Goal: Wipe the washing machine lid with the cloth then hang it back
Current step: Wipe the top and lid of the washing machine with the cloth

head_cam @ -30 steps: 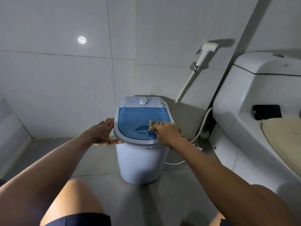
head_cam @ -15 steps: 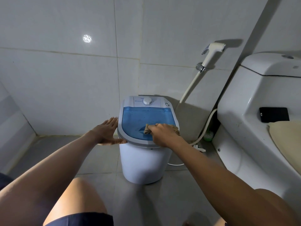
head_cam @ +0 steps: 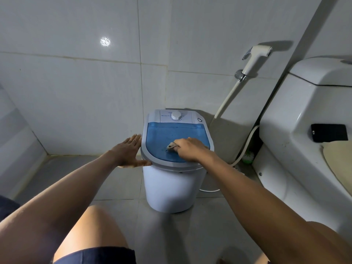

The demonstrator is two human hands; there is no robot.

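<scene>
large pale grey wall tiles (head_cam: 76, 92), thin grout lines, corner seam behind. small bright light spot (head_cam: 105, 41) reflected on left wall. grey floor tiles (head_cam: 118, 183), grimy joint along wall base. white toilet (head_cam: 285, 149) at right, cistern above, beige seat cover (head_cam: 339, 162) at right edge, dark phone-like slab (head_cam: 329, 132) on ledge just behind seat cover. white bidet sprayer (head_cam: 256, 56) hung on wall bracket, hose (head_cam: 226, 98) trailing down to floor beside toilet. small green item (head_cam: 247, 158) at hose foot, too small to identify. dim, cool lighting; sprayer shadow on wall.
</scene>
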